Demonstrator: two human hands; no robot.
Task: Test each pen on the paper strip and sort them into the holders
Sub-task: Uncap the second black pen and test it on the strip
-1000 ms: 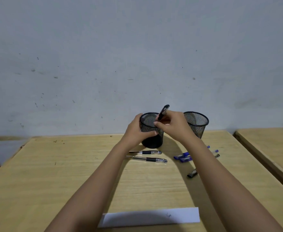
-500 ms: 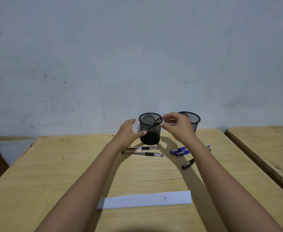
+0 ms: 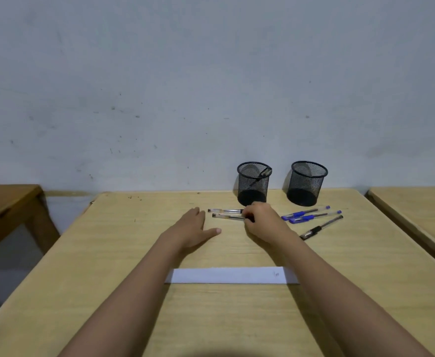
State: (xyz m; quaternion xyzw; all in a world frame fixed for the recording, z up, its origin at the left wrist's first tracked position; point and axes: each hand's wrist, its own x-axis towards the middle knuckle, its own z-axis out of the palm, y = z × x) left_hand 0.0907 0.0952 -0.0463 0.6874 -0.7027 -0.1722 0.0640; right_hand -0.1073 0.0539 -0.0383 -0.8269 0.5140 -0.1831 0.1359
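Observation:
Two black mesh holders stand at the desk's far edge: the left holder (image 3: 254, 182) has one black pen (image 3: 262, 174) leaning inside, the right holder (image 3: 306, 182) looks empty. Two black pens (image 3: 225, 211) (image 3: 227, 216) lie side by side on the desk. My right hand (image 3: 264, 221) has its fingers closed on the right end of the nearer one. My left hand (image 3: 195, 228) rests flat on the desk, just left of them. Two blue pens (image 3: 305, 213) and another black pen (image 3: 320, 228) lie to the right. The white paper strip (image 3: 231, 275) lies nearer me, with a small scribble.
The wooden desk (image 3: 108, 279) stands against a grey wall. A darker table (image 3: 7, 202) is at the left and another light desk (image 3: 417, 210) at the right.
The pen my right hand held over the left holder now sits inside it. Both hands have come down to the desk, the right one onto a lying black pen.

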